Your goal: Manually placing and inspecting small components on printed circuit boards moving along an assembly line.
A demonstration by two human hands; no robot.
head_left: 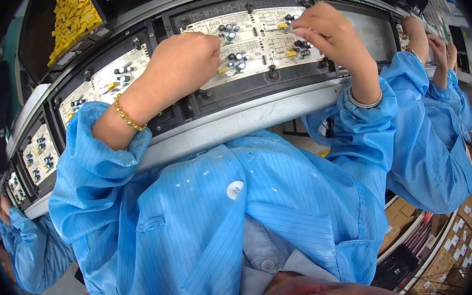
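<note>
A white circuit board panel (pixel 249 37) lies in a black carrier frame (pixel 242 88) in front of me, carrying groups of black capacitors and yellow parts. My left hand (pixel 188 59) is closed over the panel's left side, its fingertips turned down and hidden behind the knuckles. A yellow block-shaped part (pixel 222 69) shows just beside those fingers; whether they touch it I cannot tell. My right hand (pixel 331 31) reaches over the panel's right side with fingers curled in a pinch close to the capacitors (pixel 291 19). Anything between its fingertips is too small to make out.
A black bin of yellow parts (pixel 73 21) stands at the far left. More boards in carriers (pixel 109 80) line the conveyor to the left. A metal rail (pixel 233 119) runs along its near edge. Co-workers' blue sleeves (pixel 419 126) are close on the right, another (pixel 37 249) on the left.
</note>
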